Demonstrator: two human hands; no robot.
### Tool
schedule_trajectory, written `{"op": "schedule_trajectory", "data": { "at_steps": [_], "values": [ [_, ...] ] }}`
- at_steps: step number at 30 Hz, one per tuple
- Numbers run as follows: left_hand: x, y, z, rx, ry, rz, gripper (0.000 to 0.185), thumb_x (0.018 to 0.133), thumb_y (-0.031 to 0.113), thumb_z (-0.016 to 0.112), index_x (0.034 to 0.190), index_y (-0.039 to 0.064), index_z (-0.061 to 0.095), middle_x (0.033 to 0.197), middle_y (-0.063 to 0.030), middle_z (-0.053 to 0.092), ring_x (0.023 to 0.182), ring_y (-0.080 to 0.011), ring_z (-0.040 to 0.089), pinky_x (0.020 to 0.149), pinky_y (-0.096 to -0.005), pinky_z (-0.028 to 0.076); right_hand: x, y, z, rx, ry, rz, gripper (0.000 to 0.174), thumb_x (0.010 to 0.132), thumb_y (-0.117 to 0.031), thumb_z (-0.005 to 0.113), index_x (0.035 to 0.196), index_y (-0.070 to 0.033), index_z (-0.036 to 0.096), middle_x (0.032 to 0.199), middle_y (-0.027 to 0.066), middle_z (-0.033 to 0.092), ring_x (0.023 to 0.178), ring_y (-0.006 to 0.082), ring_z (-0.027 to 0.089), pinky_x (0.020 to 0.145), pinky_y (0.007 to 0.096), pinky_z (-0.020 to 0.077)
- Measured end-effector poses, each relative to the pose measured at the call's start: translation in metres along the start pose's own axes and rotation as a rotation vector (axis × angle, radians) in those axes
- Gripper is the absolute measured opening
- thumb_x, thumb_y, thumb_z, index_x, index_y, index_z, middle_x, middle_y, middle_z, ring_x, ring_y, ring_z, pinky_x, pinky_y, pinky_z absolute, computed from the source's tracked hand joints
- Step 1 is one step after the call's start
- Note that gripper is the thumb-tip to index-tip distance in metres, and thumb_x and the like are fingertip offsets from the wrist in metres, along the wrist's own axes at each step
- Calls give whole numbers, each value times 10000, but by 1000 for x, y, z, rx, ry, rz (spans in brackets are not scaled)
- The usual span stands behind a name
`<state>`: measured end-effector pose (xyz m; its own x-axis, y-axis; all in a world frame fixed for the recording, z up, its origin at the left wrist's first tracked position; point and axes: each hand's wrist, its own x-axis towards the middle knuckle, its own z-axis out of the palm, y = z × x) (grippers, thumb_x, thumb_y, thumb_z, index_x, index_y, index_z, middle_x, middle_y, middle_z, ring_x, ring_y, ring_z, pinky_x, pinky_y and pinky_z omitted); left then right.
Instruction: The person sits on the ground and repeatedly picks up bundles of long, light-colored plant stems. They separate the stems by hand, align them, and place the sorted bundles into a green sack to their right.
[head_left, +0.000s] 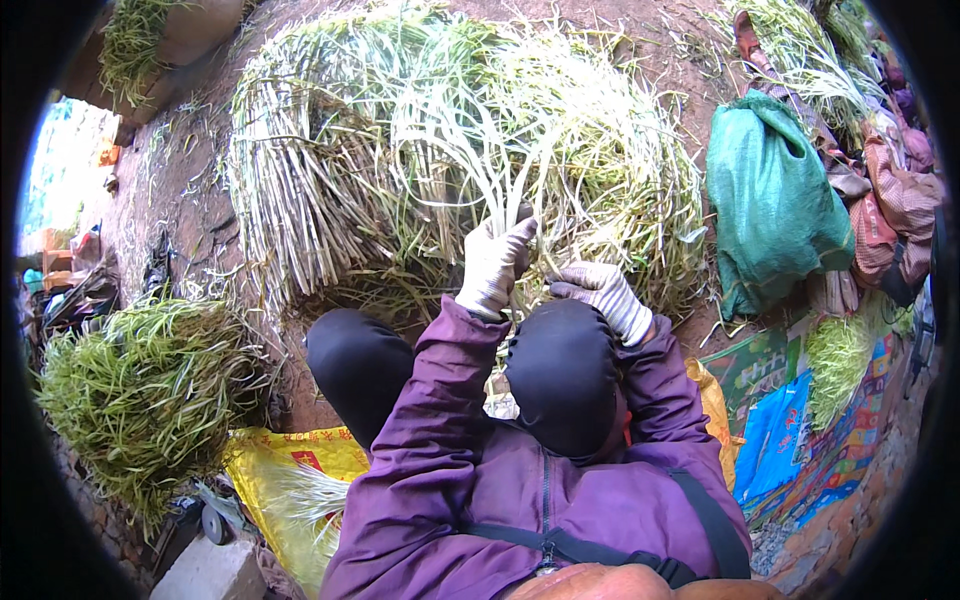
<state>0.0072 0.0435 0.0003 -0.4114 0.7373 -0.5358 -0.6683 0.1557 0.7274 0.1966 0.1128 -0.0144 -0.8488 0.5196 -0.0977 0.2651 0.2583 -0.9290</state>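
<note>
My left hand (493, 264), in a pale knit glove, is closed around a small bunch of pale stalks (504, 199). Their long flat leaves fan out away from me. My right hand (604, 294), gloved the same way, is lower and to the right, partly hidden by my dark-clad right knee (562, 375). Its thumb and fingers pinch a thin stalk (550, 259) at the pile's near edge. Before me lies a wide heap of leafy stalks (615, 165). At its left, long pale stems (300, 202) lie side by side, roughly aligned.
A full green woven sack (776, 202) stands at right, beside a person in checked clothing (892, 202). Another leafy heap (150, 390) is at left. Pale stalks (307, 495) lie on a yellow printed sack (259, 457). A stone block (214, 570) sits at lower left.
</note>
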Motion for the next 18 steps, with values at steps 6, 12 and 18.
{"op": "schedule_trajectory", "data": {
  "at_steps": [6,12,18],
  "values": [
    [5,-15,5,-80,-7,-35,320,779,23,739,1085,6,649,745,-10,645,487,-55,504,431,-186,379,21,-3,8,207,97,267,293,877,-256,703,988,15,682,793,36,656,737,76,570,678,257,476],
    [-5,-15,14,-49,37,103,283,789,18,735,1055,1,639,747,-10,642,483,-34,481,433,-176,361,35,-3,31,341,417,43,193,864,-157,708,859,33,672,672,66,579,604,132,505,584,289,427],
    [-17,-10,31,-46,93,107,327,777,29,764,1073,4,629,732,-9,630,474,-27,458,421,-187,346,19,-7,26,254,595,-16,137,866,-92,692,841,43,690,657,76,608,583,137,535,565,290,434]
  ]
}}
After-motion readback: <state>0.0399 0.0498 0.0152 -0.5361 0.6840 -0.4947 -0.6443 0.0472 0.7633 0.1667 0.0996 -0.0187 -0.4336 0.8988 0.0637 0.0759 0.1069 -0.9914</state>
